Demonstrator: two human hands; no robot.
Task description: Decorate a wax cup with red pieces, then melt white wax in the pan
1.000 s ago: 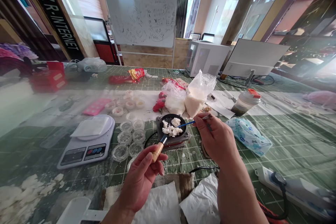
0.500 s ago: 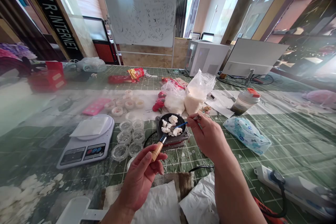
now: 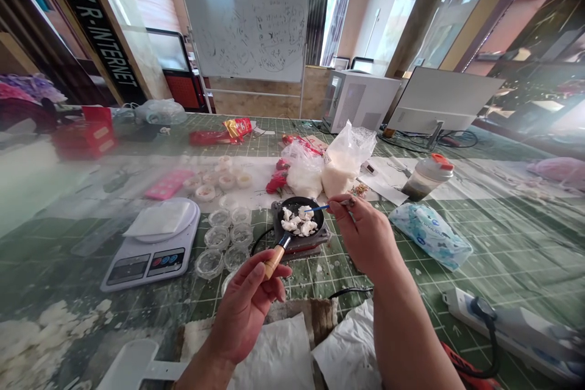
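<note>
One left hand [image 3: 242, 308] holds one frying pan [image 3: 295, 203] by its handle [image 3: 273, 263]; one right hand [image 3: 368, 234], just right of the pan, holds one blue stick [image 3: 319, 208]. Left of the pan stand one scale [image 3: 167, 262] and at least six clear cups [image 3: 216, 239]; behind it, two filled bags [image 3: 339, 178]; to its right, one bottle [image 3: 428, 178].

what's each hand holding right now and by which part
The left hand holds the small black frying pan by its wooden handle; the right hand pinches a thin blue stick near the end away from the pan.
</note>
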